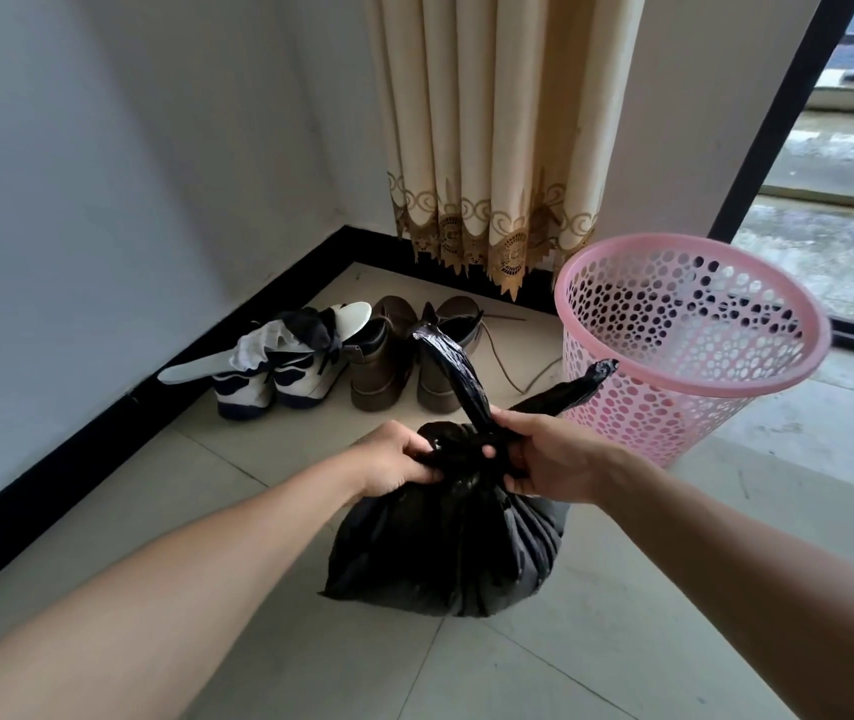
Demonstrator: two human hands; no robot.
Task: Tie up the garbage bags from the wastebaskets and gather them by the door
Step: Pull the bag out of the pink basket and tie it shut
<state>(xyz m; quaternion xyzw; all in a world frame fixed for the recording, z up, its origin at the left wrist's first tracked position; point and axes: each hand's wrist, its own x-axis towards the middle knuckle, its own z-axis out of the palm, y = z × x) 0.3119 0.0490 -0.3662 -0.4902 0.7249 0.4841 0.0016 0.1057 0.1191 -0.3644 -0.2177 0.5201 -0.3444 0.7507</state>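
Both grips are closed on the neck of one black garbage bag (445,543) at frame centre: left hand (397,459) and right hand (544,459) pinch its knot, two tails sticking up. The bag sits on the floor (622,641). Just beyond, right of centre, stands one pink wastebasket (690,330); centre-left, two pairs of shoes (341,356) below a curtain (487,137).

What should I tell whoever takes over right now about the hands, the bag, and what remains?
Left hand: gripping the gathered neck of the black garbage bag.
Right hand: pinching the knot area, with the two twisted bag ends sticking up past it.
Bag: on the tile floor, out of the pink wastebasket, which stands unlined just behind it near the open doorway.
Done: bag pulled out, neck gathered, knot apparently started.
Left: tighten the knot, set the bag by the door, then handle any other wastebaskets.
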